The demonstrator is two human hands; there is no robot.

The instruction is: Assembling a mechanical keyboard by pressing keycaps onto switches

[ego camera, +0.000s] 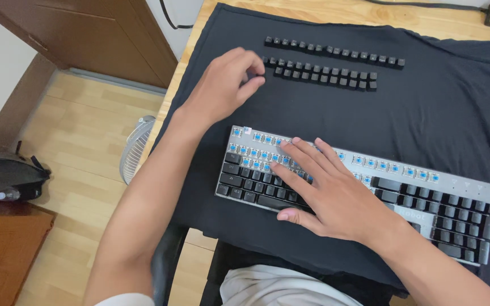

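Note:
A mechanical keyboard (460, 218) lies on a black cloth (426, 113); its upper rows are stripped to bare blue switches, while the lower rows and right block keep black keycaps. My right hand (327, 190) rests flat on the keyboard's left-middle, fingers spread over the switches. My left hand (225, 85) reaches to the far left end of three rows of loose black keycaps (324, 73), fingertips curled onto the end keycap of the nearer rows. Whether a keycap is pinched is hidden by the fingers.
The cloth covers a wooden table (370, 14). On the floor to the left stand a small white fan (134, 148), a black bag (7, 178) and a brown cabinet (1, 249). A thin cable lies at the cloth's right edge.

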